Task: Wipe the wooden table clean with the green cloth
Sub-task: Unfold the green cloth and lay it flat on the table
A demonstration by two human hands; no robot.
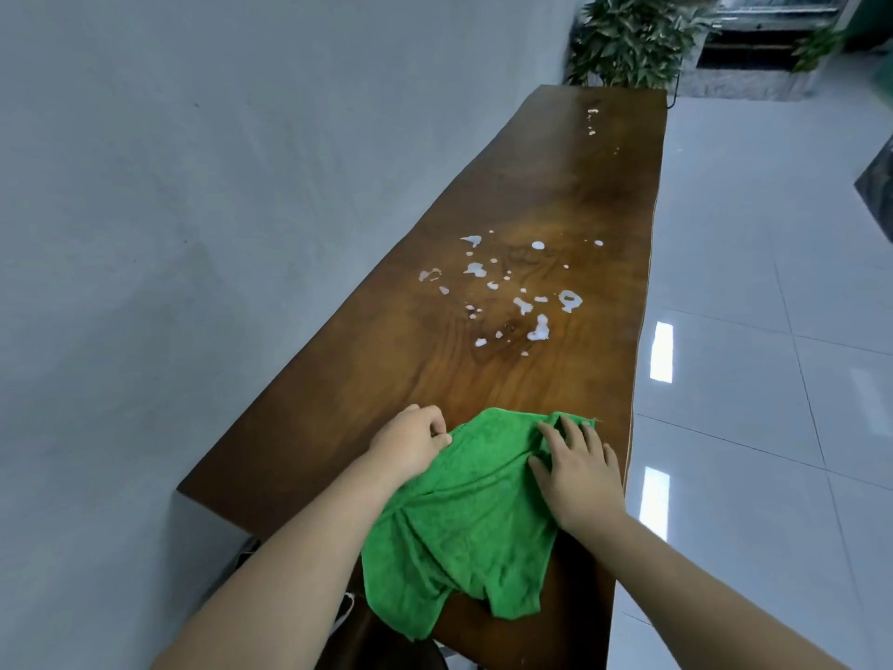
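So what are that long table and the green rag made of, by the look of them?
The table looks like a solid wood slab with a glossy varnish: swirling grain, a knot, wavy natural edges and a sheen. The green cloth seems soft, fuzzy microfibre or terry; it crumples into folds and its surface looks napped, though I can't be sure.

Both forearms bare; left hand (410,440) & right hand (575,469) ungloved.

An indoor hall or lobby: glossy white floor tiles (754,292), plain grey wall (193,186), potted plants (628,41) beyond the long wooden bench's (555,186) far edge.
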